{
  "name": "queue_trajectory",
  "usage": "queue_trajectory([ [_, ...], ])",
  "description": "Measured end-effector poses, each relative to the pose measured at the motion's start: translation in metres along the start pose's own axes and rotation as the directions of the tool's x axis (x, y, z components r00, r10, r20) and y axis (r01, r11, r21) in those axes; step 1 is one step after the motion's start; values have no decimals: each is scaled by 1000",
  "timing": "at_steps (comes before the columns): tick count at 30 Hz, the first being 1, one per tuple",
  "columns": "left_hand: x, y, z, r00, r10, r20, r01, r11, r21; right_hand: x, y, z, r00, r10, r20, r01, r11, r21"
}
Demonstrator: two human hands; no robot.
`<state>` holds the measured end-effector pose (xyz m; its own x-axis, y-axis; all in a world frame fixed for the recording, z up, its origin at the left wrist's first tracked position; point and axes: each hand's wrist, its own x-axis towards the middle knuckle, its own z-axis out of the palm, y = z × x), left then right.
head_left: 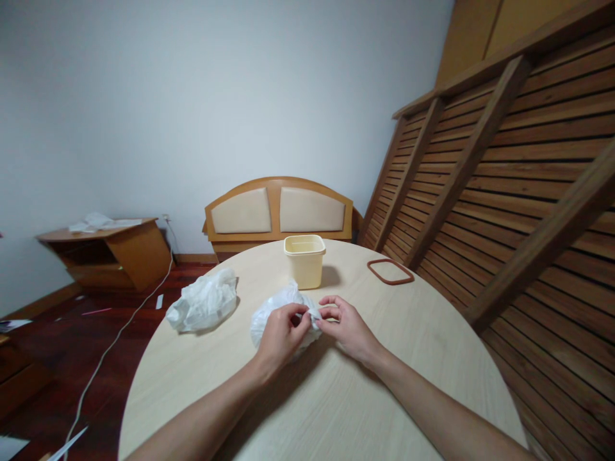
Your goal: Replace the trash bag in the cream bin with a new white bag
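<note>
Left hand [281, 334] and right hand [352, 334] pinch a white bag [262, 319]

The white bag lies on the table [408, 365], just in front of the yellow bin [305, 269]. Left thumb and fingertips pinch its twisted end [314, 315]; right thumb and forefinger meet there too, the other fingers curved and apart. Thin plastic may slip; gripping close to the twist should help. Left of the bin lies a second bag [204, 301]; right, a brown frame [398, 282].

No text, label, brand, number or sign is showing clearly enough to be read on anything standing or lying in view.
</note>
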<state>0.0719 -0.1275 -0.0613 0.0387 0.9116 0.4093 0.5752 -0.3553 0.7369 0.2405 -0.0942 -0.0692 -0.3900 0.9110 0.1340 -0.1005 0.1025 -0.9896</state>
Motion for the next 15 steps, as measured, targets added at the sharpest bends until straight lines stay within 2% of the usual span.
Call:
queue_trajectory([
  [4,1,1,0,999,-36,24,38,996,-85,0,1,-1,999,2,40,-2,1000,3],
  [10,-1,2,0,997,23,75,-8,981,-194,-2,3,0,996,-14,91,15,1000,-14],
  [12,-2,0,1,996,58,73,-44,982,-181,-1,4,0,995,-11,101,11,1000,6],
  [15,-3,-1,0,984,173,41,-168,981,-96,0,3,-2,996,-14,85,12,1000,23],
])
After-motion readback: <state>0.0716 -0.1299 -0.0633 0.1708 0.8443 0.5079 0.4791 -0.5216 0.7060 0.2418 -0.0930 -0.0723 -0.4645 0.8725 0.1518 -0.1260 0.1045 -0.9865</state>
